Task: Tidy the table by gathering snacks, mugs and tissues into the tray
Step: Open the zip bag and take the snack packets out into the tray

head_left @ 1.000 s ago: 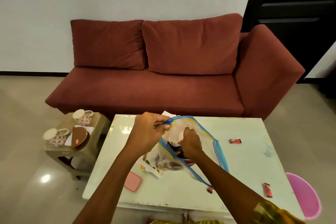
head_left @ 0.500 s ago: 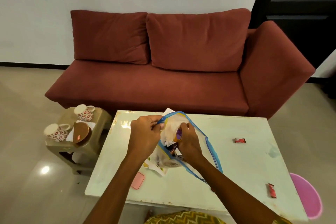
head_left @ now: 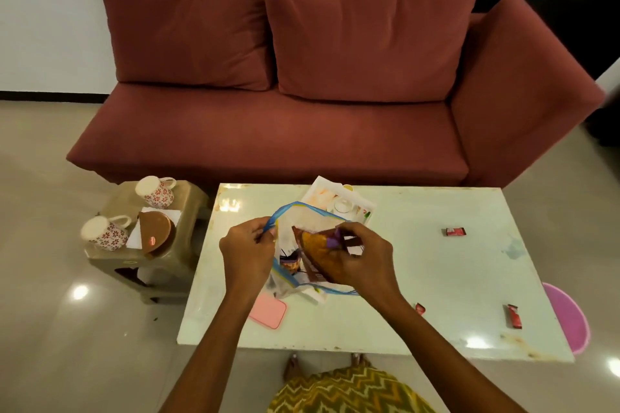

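- Left hand [head_left: 247, 250] pinches the blue rim of the clear bag [head_left: 288, 211].
- Right hand [head_left: 364, 260] grasps an orange snack packet [head_left: 317, 246] at the bag's mouth.
- Both over the table [head_left: 436, 265].

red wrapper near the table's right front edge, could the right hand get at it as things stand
Probably not straight away: the right hand is gripping an orange snack packet at the blue-rimmed bag. The table between it and the red wrapper is bare.
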